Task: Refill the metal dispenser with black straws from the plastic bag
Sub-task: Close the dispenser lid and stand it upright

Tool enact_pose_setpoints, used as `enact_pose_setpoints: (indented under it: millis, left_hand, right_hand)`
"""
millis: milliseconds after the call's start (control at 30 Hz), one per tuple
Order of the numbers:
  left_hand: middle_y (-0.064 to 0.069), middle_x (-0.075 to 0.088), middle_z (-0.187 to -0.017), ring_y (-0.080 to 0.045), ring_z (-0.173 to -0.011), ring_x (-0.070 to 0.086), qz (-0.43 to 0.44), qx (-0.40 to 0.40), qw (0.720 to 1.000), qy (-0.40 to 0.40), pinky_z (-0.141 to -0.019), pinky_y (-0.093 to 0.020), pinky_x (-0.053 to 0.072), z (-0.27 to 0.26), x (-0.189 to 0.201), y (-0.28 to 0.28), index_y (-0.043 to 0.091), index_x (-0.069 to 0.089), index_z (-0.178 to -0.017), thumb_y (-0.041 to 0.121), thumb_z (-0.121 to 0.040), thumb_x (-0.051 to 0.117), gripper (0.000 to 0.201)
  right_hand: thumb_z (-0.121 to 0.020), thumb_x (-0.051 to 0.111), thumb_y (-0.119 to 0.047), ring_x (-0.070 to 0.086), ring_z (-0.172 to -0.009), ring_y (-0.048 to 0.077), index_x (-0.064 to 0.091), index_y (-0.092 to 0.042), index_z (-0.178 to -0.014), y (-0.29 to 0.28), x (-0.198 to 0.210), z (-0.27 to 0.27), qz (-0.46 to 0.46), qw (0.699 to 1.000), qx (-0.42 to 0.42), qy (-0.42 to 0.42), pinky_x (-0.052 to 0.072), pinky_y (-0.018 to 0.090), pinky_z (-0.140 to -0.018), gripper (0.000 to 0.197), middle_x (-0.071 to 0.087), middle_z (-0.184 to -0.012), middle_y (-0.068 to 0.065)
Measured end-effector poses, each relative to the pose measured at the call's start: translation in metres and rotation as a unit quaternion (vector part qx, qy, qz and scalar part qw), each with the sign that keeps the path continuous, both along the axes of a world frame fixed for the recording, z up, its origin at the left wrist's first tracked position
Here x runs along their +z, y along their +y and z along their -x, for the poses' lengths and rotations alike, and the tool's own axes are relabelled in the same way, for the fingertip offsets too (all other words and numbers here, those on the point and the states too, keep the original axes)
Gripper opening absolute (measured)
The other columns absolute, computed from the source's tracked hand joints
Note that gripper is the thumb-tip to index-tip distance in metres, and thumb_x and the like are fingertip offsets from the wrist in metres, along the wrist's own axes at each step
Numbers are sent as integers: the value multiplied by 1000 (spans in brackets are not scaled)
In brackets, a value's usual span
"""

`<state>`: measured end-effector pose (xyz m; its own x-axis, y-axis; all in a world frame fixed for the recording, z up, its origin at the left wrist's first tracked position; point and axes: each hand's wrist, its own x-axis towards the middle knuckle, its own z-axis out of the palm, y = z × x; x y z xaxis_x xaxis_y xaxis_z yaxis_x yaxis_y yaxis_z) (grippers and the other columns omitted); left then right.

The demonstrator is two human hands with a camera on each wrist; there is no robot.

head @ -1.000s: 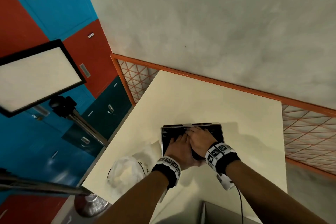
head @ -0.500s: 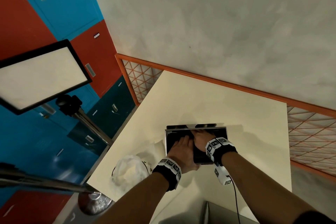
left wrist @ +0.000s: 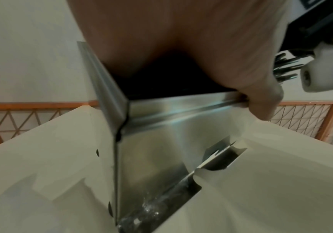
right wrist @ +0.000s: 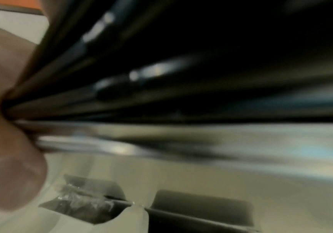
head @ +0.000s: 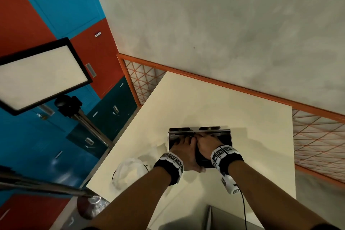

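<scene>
Nearest the person, a grey box edge point(head: 233, 216) is showing at the bottom of the head view. Ahead of it, both forearms are reaching over the cream table top point(head: 205, 99). To the left, a crumpled clear plastic bag point(head: 128, 172) is lying near the table edge, apart from the hands. The left hand point(head: 183, 152) and right hand point(head: 206, 143) are pressing side by side into the open-topped rectangular metal dispenser point(head: 226, 132), which is standing on the table. In the left wrist view a fingertip is hooking over the dispenser's far rim; the other left fingers are hidden inside. The right hand's fingers are curling around a bundle of glossy black straws point(right wrist: 161, 78), holding it just above the rim; the right wrist view is blurred, so exact finger spacing cannot be told. Beyond, an orange lattice rail point(head: 308, 136) is bordering the table. Risks, as judged: straws jamming crosswise if released tilted, ends catching on the rim and spilling onto the table, or the light box sliding under uneven pressing.
</scene>
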<state>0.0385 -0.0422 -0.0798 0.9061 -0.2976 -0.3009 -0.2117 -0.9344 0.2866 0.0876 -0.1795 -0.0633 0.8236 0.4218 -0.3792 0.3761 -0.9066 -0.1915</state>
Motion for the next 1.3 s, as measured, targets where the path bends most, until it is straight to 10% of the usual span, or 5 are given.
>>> enact_pose_setpoints:
  millis: [333, 767, 967, 1300]
  left_hand:
    - [-3, 49, -134, -26, -127, 47, 16, 30, 999, -9, -113, -43, 36, 10, 10, -2, 16, 35, -137, 74, -57, 75, 107]
    - [-4, 47, -131, -28, -122, 46, 26, 15, 998, -52, -112, -44, 37, 15, 5, -2, 14, 37, -135, 75, -55, 73, 107]
    - [-4, 39, -131, -29, -122, 41, 23, -8, 994, -107, -113, -46, 36, 18, 0, -1, 16, 40, -128, 77, -52, 69, 102]
    - [-9, 48, -143, -33, -131, 46, -8, -25, 1000, 15, -116, -46, 32, 3, 16, 4, 18, 21, -146, 79, -52, 77, 125]
  right_hand:
    - [-98, 24, -42, 37, -138, 26, 44, -27, -139, 10, -4, -8, 18, 995, -66, 67, 18, 53, -115, 48, 43, -150, -1]
    - [-97, 32, -34, 49, -128, 29, 43, -34, -139, 9, -2, -12, -17, 995, -35, 90, 30, 54, -111, 43, 53, -141, 2]
    - [-93, 41, -15, 58, -116, 29, 46, -32, -138, 0, 3, -8, -99, 990, -47, 83, 46, 38, -99, 48, 61, -131, 6]
    - [-95, 43, -19, 62, -106, 28, 55, -25, -127, 1, 9, -2, -106, 990, -57, 70, 50, 39, -90, 35, 65, -122, 5]
